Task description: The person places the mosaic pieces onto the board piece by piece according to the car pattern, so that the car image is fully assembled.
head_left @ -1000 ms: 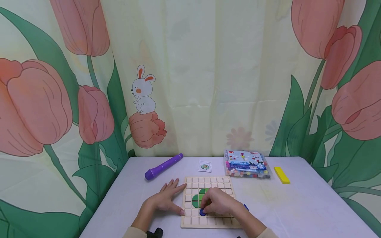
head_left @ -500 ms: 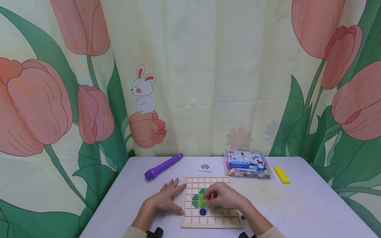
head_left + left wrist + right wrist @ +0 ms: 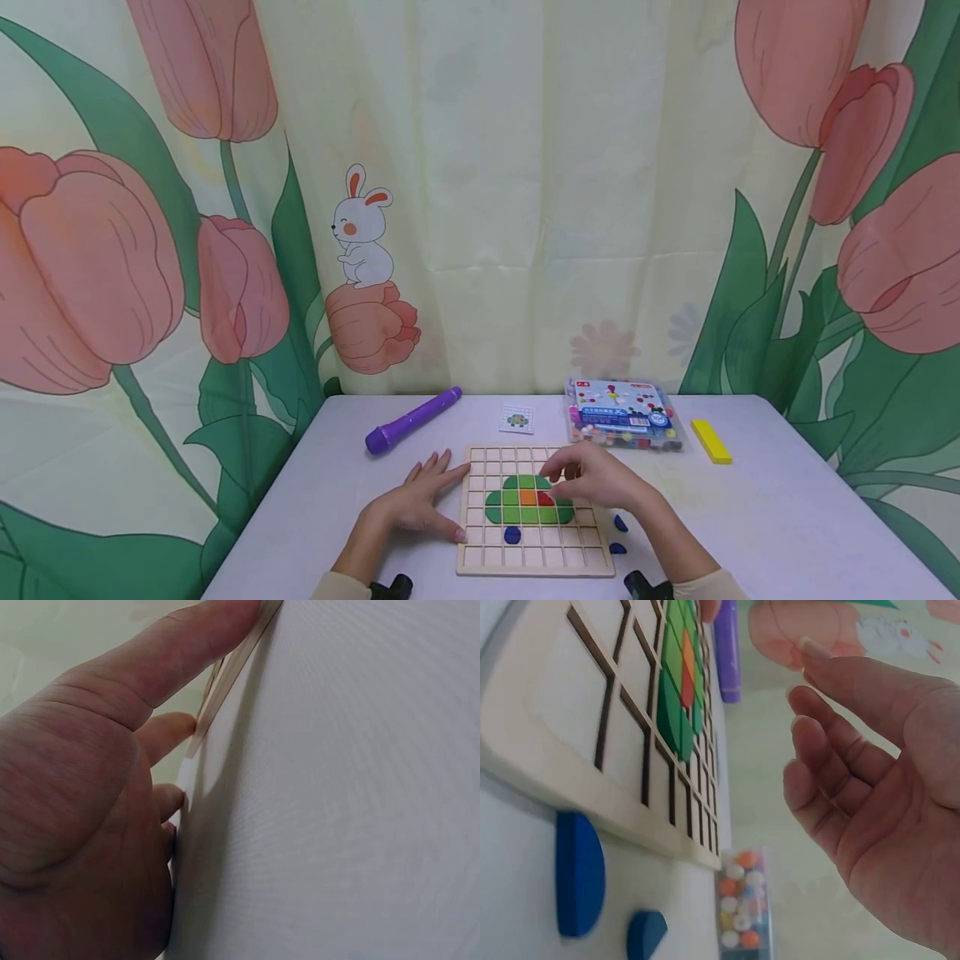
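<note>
A wooden grid board lies on the white table. Green pieces on it surround an orange piece and a red one. A round blue shape sits in a cell below them. With fingers spread, my left hand touches the board's left edge by thumb and a fingertip. My right hand hovers over the board's right side, fingers loosely bent, nothing in its grasp in the right wrist view. Two blue half-round blocks lie just off the board's right edge.
Behind the board lie a small pattern card and a clear box of colourful beads. A purple microphone-shaped stick is at back left, a yellow bar at back right. A tulip-printed curtain hangs behind.
My right hand has let go of the blue piece on the board and moved up and to the right, uncovering the orange and red pieces. My left hand stays put.
</note>
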### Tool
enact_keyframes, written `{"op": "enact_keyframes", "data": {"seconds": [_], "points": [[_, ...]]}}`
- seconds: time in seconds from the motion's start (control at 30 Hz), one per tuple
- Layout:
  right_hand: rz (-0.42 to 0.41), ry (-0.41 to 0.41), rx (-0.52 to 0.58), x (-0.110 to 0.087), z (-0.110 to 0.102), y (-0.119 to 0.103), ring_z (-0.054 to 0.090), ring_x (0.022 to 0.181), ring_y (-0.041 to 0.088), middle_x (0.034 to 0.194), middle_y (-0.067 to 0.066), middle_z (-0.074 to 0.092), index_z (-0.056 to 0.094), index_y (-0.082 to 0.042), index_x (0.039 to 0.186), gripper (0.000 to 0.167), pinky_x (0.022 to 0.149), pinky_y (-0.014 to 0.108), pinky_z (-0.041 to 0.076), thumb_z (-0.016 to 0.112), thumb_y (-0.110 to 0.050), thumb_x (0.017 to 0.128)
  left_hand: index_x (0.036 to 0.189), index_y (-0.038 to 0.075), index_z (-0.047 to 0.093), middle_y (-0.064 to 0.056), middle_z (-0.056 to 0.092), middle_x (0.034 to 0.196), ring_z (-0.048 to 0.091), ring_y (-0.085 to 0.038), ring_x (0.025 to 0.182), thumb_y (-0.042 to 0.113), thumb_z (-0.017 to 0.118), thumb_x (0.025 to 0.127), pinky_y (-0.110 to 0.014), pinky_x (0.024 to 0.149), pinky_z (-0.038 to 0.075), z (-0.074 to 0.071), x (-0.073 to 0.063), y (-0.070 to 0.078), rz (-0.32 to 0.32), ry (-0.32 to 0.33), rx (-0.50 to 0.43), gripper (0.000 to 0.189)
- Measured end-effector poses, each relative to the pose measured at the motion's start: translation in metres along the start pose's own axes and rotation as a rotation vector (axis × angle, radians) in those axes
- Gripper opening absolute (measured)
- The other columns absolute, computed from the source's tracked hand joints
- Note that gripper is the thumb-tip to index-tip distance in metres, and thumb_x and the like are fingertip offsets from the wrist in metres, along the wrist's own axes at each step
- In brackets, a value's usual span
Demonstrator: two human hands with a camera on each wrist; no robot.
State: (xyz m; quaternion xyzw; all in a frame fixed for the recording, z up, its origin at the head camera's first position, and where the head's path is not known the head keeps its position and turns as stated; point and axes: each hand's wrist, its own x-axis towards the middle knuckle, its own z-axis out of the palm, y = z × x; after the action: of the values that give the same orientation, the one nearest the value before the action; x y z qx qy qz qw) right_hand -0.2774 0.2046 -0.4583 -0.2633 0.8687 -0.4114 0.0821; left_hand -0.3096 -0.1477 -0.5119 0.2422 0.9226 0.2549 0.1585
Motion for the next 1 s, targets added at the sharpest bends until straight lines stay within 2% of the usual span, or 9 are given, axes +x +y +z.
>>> {"op": "enact_keyframes", "data": {"seconds": [0.23, 0.5, 0.77, 1.0], "points": [[0.025, 0.04, -0.003, -0.011, -0.017, 0.004, 0.059, 0.085, 0.016, 0.103, 0.01, 0.074, 0.079, -0.01, 0.113, 0.022, 0.069, 0.023, 0.051, 0.08, -0.016, 0.092, 0.163, 0.033, 0.034, -0.017, 0.009, 0.175, 0.0, -0.041, 0.163, 0.065, 0.087, 0.07, -0.066, 0.128, 0.001, 0.0, 0.0, 0.0, 0.0, 0.001, -0.006, 0.112], [0.066, 0.044, 0.014, -0.016, -0.029, 0.011, 0.059, 0.089, 0.019, 0.102, 0.005, 0.072, 0.079, -0.014, 0.114, 0.023, 0.071, 0.023, 0.054, 0.081, -0.014, 0.091, 0.163, 0.033, 0.035, -0.016, 0.009, 0.176, 0.001, -0.041, 0.163, 0.065, 0.087, 0.07, -0.066, 0.128, 0.001, 0.001, 0.0, -0.001, -0.003, 0.002, -0.008, 0.112], [0.078, -0.005, 0.03, -0.024, -0.037, 0.015, 0.059, 0.088, 0.02, 0.101, 0.014, 0.071, 0.077, -0.005, 0.114, 0.024, 0.071, 0.023, 0.053, 0.08, -0.009, 0.09, 0.163, 0.033, 0.034, -0.016, 0.009, 0.176, 0.0, -0.04, 0.163, 0.065, 0.087, 0.07, -0.066, 0.128, 0.001, 0.001, 0.0, -0.001, 0.004, 0.003, -0.005, 0.112], [0.152, -0.056, 0.041, -0.029, -0.042, 0.021, 0.059, 0.088, 0.022, 0.096, 0.011, 0.071, 0.077, -0.004, 0.112, 0.025, 0.07, 0.024, 0.053, 0.079, -0.002, 0.088, 0.163, 0.034, 0.035, -0.016, 0.009, 0.176, 0.0, -0.04, 0.163, 0.064, 0.087, 0.07, -0.066, 0.128, 0.001, 0.001, 0.001, -0.001, 0.005, 0.004, -0.006, 0.111]]}}
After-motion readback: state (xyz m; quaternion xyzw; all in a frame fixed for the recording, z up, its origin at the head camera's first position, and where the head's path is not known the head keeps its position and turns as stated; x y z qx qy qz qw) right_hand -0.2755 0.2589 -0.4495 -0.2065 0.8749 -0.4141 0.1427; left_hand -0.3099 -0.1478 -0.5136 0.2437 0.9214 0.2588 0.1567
